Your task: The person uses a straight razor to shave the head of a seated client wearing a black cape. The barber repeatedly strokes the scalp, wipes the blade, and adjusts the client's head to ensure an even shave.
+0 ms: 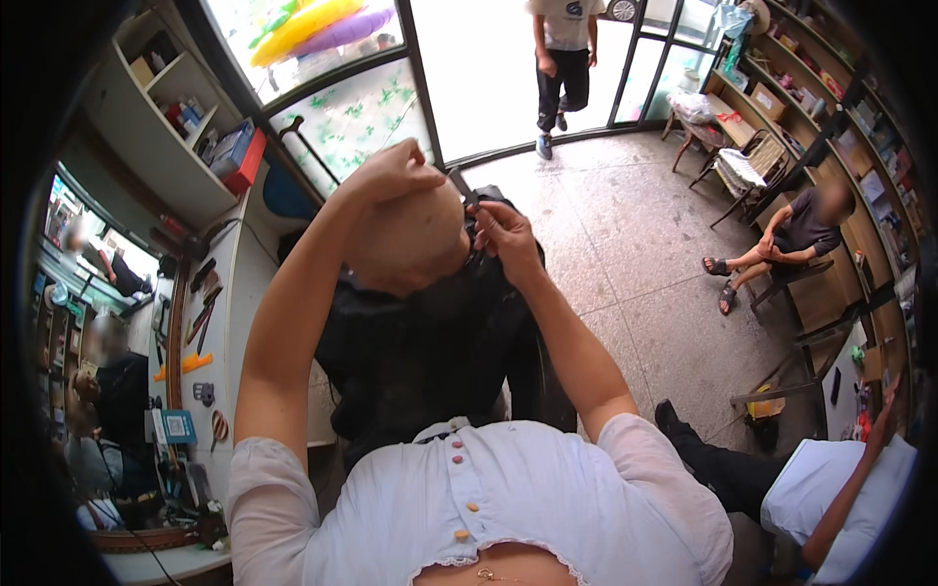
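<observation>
Razor (462, 186): thin dark handle, dull metal look, held in right hand (503, 234). Shaved head (405, 239): smooth bare skin, slight sheen; left hand (391, 171) rests on it. Cape (420, 361): black cloth, matt, creased. Blouse (469, 498): pale thin fabric, soft, small glossy plastic buttons. Floor (635, 254): stone tile, speckled, matt. Counter (234, 293): white, smooth laminate. Mirror (88, 283): glossy glass. Shelves (772, 59): wood, matt.
</observation>
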Demonstrator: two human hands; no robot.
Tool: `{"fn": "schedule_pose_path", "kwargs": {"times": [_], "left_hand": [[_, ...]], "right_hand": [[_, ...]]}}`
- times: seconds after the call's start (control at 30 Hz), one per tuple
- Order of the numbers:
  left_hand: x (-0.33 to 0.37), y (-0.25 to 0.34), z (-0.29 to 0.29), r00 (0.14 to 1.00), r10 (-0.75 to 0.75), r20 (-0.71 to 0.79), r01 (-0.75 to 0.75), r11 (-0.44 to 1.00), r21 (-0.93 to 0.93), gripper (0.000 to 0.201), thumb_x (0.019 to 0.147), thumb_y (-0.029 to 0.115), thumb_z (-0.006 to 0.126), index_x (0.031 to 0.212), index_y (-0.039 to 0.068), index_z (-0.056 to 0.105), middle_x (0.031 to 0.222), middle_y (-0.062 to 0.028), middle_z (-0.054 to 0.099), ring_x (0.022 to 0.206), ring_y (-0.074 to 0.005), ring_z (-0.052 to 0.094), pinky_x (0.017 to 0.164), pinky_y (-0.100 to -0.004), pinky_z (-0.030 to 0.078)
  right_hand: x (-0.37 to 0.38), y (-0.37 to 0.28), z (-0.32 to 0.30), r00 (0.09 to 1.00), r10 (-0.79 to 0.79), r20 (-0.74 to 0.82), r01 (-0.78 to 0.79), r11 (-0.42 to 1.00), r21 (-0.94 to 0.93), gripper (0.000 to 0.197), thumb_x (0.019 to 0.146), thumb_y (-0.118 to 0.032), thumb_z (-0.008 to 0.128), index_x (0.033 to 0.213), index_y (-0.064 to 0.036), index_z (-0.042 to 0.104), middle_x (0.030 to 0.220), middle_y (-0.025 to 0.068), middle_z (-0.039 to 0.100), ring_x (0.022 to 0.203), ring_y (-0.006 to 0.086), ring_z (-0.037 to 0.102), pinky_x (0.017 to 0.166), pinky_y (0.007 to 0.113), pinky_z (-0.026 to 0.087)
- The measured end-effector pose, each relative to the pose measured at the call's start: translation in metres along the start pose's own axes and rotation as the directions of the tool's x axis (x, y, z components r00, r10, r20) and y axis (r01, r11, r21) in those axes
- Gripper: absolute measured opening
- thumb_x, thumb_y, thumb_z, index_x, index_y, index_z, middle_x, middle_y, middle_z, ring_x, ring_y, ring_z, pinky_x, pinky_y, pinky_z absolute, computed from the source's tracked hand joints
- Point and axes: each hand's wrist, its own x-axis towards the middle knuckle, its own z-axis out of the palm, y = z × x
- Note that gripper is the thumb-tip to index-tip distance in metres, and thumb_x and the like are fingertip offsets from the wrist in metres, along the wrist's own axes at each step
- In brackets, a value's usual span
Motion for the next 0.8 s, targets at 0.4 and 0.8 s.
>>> {"fn": "schedule_pose_path", "kwargs": {"times": [0.4,0.8], "left_hand": [[0.001,0.003,0.004,0.998,0.0,-0.056,0.001,1.0,0.031,0.069,0.065,0.051,0.075,0.103,-0.004,0.057,0.094,-0.0202,0.064,0.089,-0.0265,0.063,0.079,-0.0308,0.047],[0.006,-0.007,0.009,0.996,0.028,-0.082,-0.027,0.999,0.017,0.069,0.062,0.051,0.077,0.103,-0.001,0.057,0.09,-0.019,0.064,0.085,-0.0266,0.063,0.073,-0.0318,0.048]], "right_hand": [[0.002,0.012,0.014,0.982,-0.175,-0.072,0.168,0.981,-0.094,0.016,0.088,-0.015,0.066,0.1,-0.005,0.063,0.075,-0.0026,0.06,0.059,0.003,0.055,0.047,0.016,0.034],[0.001,0.024,0.009,0.973,-0.216,-0.08,0.206,0.971,-0.123,0.013,0.088,-0.013,0.066,0.099,-0.0054,0.065,0.074,-0.0029,0.059,0.058,0.0023,0.053,0.048,0.016,0.034]]}}
